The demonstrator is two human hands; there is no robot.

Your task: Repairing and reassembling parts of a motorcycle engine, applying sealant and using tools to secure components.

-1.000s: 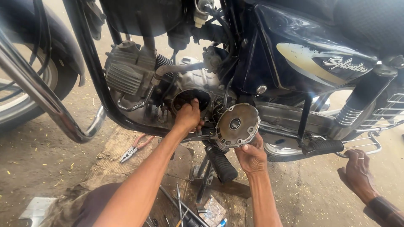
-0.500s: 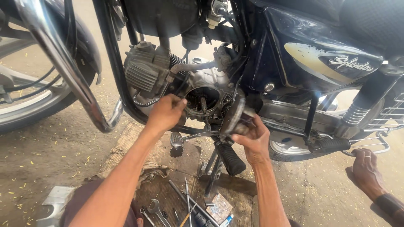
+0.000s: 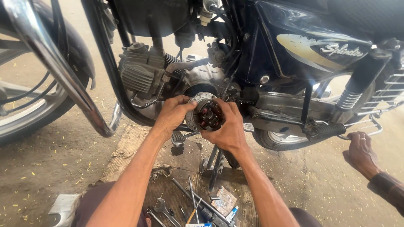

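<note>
Both hands hold one part between them: a round, grey metal engine cover (image 3: 205, 114) with dark reddish coils showing on its inner face, kept just in front of the open side of the dark blue motorcycle's silver engine (image 3: 198, 77). The left hand (image 3: 173, 115) curls over the cover's left rim, its grip pressed onto the edge. The right hand (image 3: 227, 126) wraps the right rim the same way. Gripped from opposite sides, the disc stays level and square to the opening. Below, on a worn brown mat (image 3: 126, 153) on the dirt floor, lie steel spanners (image 3: 165, 209) and screwdrivers, within arm's reach. At the right edge another person's hand (image 3: 360, 153) hangs low near the black footpeg (image 3: 327, 131).
</note>
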